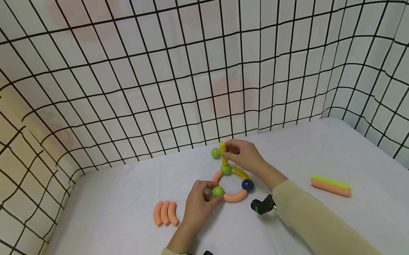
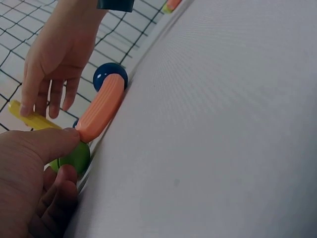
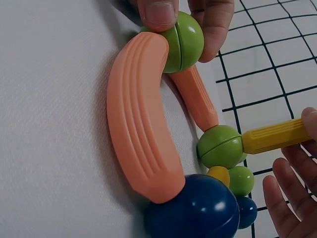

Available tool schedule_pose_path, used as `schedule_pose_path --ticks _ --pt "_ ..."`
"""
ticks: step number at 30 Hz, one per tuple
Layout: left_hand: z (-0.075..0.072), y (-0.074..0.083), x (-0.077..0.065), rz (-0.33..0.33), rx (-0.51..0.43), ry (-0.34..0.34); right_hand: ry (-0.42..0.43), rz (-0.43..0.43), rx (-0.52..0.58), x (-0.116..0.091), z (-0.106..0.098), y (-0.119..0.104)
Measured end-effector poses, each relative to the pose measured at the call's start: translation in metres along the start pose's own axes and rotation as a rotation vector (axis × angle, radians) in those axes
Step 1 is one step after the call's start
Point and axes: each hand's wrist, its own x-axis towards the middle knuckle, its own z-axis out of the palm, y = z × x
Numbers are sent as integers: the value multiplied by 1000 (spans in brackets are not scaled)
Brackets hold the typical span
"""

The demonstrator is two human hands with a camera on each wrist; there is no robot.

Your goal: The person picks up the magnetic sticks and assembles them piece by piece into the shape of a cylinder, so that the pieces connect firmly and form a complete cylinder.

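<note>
Left hand [image 1: 200, 202] is gripping a green ball [image 1: 218, 191], presumably bracing the ring [image 1: 235, 197]; right hand [image 1: 247, 156] is pinching a yellow rod [image 1: 224, 155] upright on another green ball [image 1: 226, 169].

A green ball [image 3: 185, 43] is gripped by the left hand [image 3: 159, 12] at the top, with the thumb laid against it. It is met by one end of a curved orange bar [image 3: 138, 119], whose other end is joined to a large blue ball [image 3: 198, 210]. A second orange bar [image 3: 195, 96] is seen running to another green ball [image 3: 221, 147], from which a yellow stick [image 3: 272, 137] is extended, its far end held by the right hand [image 3: 297, 171]. Behind, a smaller-looking green ball [image 3: 241, 181] and blue ball [image 3: 247, 212] are partly hidden.
</note>
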Motion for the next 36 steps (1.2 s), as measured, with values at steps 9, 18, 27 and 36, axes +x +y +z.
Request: schedule_pose_path --ticks 9,18,27,36 --pt "0 0 1 -13 -4 -16 -7 -4 18 -9 -8 2" --pt "-1 0 0 3 1 -17 25 -54 12 -29 -32 2" --pt "-1 2 1 -18 -12 -29 56 -97 15 -50 -64 10" --pt "-1 2 0 -41 -31 -14 96 -51 28 -65 -90 31"
